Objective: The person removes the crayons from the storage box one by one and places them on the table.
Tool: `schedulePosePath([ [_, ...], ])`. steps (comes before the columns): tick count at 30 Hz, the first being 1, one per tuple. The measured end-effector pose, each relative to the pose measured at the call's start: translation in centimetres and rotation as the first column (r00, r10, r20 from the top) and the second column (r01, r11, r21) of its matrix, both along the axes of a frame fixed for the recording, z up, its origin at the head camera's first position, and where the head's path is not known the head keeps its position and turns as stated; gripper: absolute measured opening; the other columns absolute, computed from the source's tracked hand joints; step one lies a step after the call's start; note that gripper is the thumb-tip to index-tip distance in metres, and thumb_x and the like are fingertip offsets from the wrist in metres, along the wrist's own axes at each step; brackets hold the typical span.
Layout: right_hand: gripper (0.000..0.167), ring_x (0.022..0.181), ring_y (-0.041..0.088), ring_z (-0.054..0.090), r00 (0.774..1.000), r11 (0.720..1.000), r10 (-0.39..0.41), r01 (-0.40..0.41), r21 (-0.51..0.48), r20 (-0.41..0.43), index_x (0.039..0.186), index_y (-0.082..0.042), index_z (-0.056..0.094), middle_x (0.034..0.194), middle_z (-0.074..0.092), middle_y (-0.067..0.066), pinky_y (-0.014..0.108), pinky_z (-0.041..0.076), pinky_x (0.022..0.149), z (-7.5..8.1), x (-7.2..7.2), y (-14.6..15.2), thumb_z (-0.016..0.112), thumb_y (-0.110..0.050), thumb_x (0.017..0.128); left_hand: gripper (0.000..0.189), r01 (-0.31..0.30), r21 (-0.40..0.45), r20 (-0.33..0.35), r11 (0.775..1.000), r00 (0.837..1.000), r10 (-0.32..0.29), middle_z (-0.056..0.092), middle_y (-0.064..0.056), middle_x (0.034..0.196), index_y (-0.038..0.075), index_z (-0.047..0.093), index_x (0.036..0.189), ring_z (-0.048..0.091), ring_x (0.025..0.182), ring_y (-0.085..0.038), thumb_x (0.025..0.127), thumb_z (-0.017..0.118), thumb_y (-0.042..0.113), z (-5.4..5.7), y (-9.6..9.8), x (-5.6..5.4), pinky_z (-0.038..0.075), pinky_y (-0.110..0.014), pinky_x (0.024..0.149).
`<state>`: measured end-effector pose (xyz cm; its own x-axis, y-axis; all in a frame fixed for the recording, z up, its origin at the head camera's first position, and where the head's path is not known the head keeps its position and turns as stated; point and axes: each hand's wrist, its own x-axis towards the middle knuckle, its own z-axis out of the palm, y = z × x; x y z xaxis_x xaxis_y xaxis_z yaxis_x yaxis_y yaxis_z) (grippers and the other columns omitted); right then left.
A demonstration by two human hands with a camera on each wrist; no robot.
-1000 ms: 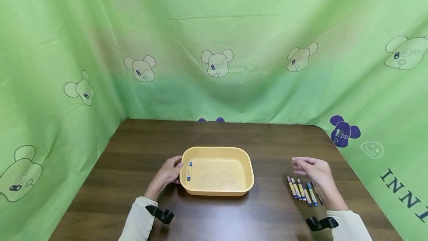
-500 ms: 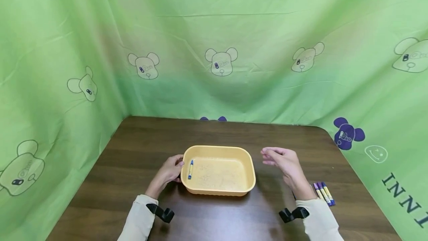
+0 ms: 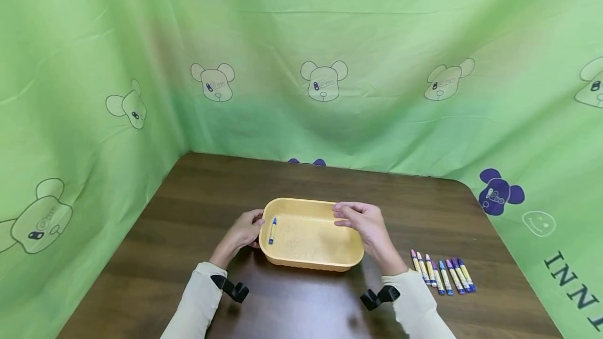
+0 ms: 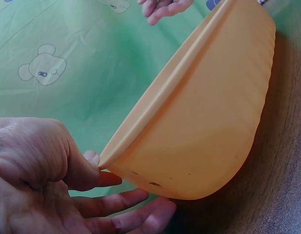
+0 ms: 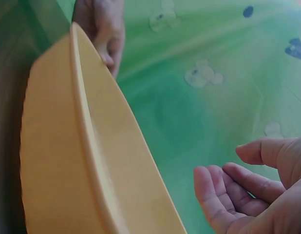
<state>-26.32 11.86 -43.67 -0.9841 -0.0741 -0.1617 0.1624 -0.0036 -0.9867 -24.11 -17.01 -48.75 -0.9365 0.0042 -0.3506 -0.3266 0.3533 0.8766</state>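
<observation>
A yellow plastic tray (image 3: 311, 264) with rounded corners sits on the table. Inside it, close to the left wall, lies one blue-tipped crayon (image 3: 272, 230). My left hand (image 3: 246, 228) pinches the tray's left rim, thumb at the edge and fingers beneath, as the left wrist view shows. Over the tray's right end hovers my right hand (image 3: 368, 224). In the right wrist view its fingers (image 5: 208, 192) are loosely curled, thumb apart from them, and I see nothing held. Several crayons (image 3: 444, 275), wrapped in yellow and purple or blue, lie side by side right of my right forearm.
The brown wooden table (image 3: 226, 177) is enclosed by a green curtain (image 3: 264, 130) printed with bear heads at the back and both sides. A black wrist camera (image 3: 379, 297) is strapped over each sleeve.
My right hand has moved left from above the crayon row to over the tray's right end, uncovering the row. My left hand keeps its grip on the rim. The view has shifted slightly.
</observation>
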Motion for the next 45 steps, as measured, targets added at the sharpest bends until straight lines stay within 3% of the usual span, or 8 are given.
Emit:
schedulePosePath([
  [9,0.027,0.081,0.017,0.073,0.996,0.996,0.082,-0.081,-0.021,0.040,0.111,0.019,0.066,0.096,0.075,0.016,0.035,0.064,0.079,-0.7,0.5,-4.4,0.064,-0.001,0.094,0.040,-0.010,0.009,0.009,1.000,1.000,0.010,0.063,-0.020,0.126,0.004,0.051,0.147,0.067,0.071,-0.018,0.107,0.045,0.007,0.1,-0.2,0.1,0.061,-0.032,0.054],
  [15,0.026,0.080,0.015,0.073,0.989,0.991,0.134,-0.134,-0.011,0.059,0.111,0.018,0.067,0.102,0.074,0.020,0.035,0.064,0.082,-1.3,0.6,-6.2,0.064,-0.001,0.093,0.040,0.004,-0.005,0.003,1.000,1.000,-0.004,0.063,-0.020,0.127,0.005,0.052,0.146,0.066,0.070,-0.017,0.107,0.046,0.008,0.4,0.2,-0.3,0.060,-0.031,0.054],
  [22,0.026,0.086,0.021,0.073,0.987,0.990,0.142,-0.141,-0.023,0.072,0.110,0.019,0.066,0.100,0.074,0.019,0.034,0.064,0.080,-2.2,0.1,-7.6,0.062,0.000,0.093,0.039,0.034,-0.004,-0.003,0.999,0.999,-0.034,0.063,-0.018,0.124,0.006,0.053,0.146,0.067,0.071,-0.017,0.107,0.046,0.009,0.7,0.6,-0.9,0.061,-0.031,0.055],
  [29,0.023,0.086,0.022,0.071,0.980,0.984,0.176,-0.177,0.002,0.095,0.106,0.019,0.067,0.098,0.073,0.020,0.037,0.064,0.080,-3.2,-0.1,-9.3,0.060,0.003,0.091,0.040,0.019,-0.008,0.003,1.000,1.000,-0.019,0.063,-0.020,0.128,0.005,0.052,0.147,0.067,0.071,-0.018,0.107,0.046,0.009,0.6,0.3,-0.6,0.061,-0.031,0.054],
  [35,0.022,0.082,0.022,0.071,0.966,0.975,0.211,-0.218,0.034,0.152,0.104,0.020,0.065,0.099,0.071,0.027,0.040,0.064,0.081,-4.1,-0.1,-11.0,0.059,0.003,0.093,0.039,0.019,-0.006,-0.013,1.000,1.000,-0.019,0.065,-0.019,0.120,0.003,0.053,0.145,0.066,0.067,-0.017,0.107,0.046,0.007,0.2,0.0,-0.5,0.061,-0.032,0.053],
  [40,0.022,0.074,0.018,0.069,0.948,0.964,0.247,-0.261,0.048,0.202,0.107,0.023,0.062,0.088,0.069,0.019,0.038,0.064,0.080,-5.0,-0.2,-12.4,0.057,0.008,0.092,0.038,0.016,-0.003,-0.034,1.000,0.999,-0.016,0.065,-0.020,0.119,0.002,0.054,0.143,0.065,0.065,-0.017,0.106,0.047,0.005,-0.1,-0.2,-0.4,0.060,-0.031,0.051],
  [45,0.022,0.068,0.014,0.065,0.950,0.967,0.222,-0.244,0.078,0.218,0.108,0.022,0.063,0.081,0.065,0.011,0.033,0.064,0.075,-5.5,-0.5,-13.4,0.059,0.009,0.090,0.038,0.018,0.002,-0.030,1.000,0.999,-0.018,0.064,-0.021,0.123,0.003,0.054,0.144,0.066,0.067,-0.017,0.106,0.046,0.006,-0.2,-0.4,-0.5,0.060,-0.030,0.051],
])
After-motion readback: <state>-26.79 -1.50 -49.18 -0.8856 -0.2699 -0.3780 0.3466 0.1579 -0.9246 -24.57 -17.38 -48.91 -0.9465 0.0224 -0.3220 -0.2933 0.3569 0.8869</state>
